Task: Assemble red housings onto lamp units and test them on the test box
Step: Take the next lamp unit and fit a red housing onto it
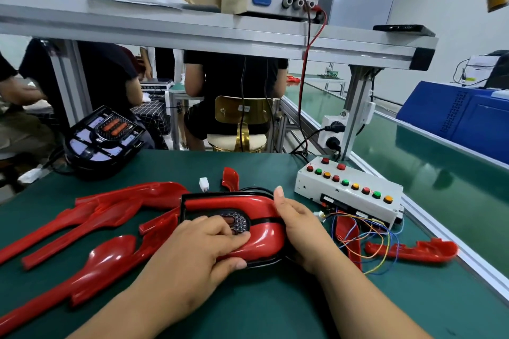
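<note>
- Two hands are seating a red housing on a lamp unit, which lies on the green mat just left of the test box.
- The left hand clamps housing and unit together, fingers curled on top and thumb against the near edge.
- The right hand wraps the unit's end nearest the test box, thumb laid along the housing.
- My judgement is that the housing is being pressed home and testing has not begun.
- The next move calls for even pressure round the rim, then probably joining the white connector, left of the test box, to the box's loose coloured wires.
- A black tray, far left of the test box, holds what seem to be more lamp units, though detail is unclear.
</note>
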Tool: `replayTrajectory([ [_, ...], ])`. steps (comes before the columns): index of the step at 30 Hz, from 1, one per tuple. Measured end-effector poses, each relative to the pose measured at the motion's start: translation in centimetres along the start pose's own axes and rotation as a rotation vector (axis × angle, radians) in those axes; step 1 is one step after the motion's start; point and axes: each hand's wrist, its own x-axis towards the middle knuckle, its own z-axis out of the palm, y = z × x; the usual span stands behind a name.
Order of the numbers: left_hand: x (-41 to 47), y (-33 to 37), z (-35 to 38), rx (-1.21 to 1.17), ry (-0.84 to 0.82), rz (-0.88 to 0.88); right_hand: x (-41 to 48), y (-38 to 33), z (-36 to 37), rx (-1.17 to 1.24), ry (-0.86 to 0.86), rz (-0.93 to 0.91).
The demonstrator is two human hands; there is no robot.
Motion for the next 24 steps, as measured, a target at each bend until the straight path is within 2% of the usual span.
replayTrajectory([
  [7, -0.4, 1.0, 1.5, 0.136, 0.045, 0.012, 0.0, 0.0, -0.5, -0.002, -0.089, 0.034],
  [10, -0.5, 0.2, 0.8, 0.076, 0.006, -0.048, -0.1, 0.1, -1.1, 0.039, -0.176, 0.027],
  [13, -0.6, -0.7, 0.9, -0.005, -0.008, -0.15, -0.2, 0.0, -1.7, -0.02, -0.292, 0.002],
  [17, -0.6, -1.5, 0.8, -0.002, -0.063, -0.199, -0.3, -0.1, -1.8, -0.053, -0.316, -0.011],
  [21, -0.5, -3.6, -0.6, -0.137, 0.011, -0.42, -0.2, 0.1, -1.8, 0.007, -0.319, -0.003],
  [24, -0.8, -4.2, -0.7, -0.19, -0.114, -0.57, 0.0, 0.4, -1.9, 0.036, -0.321, -0.012],
])
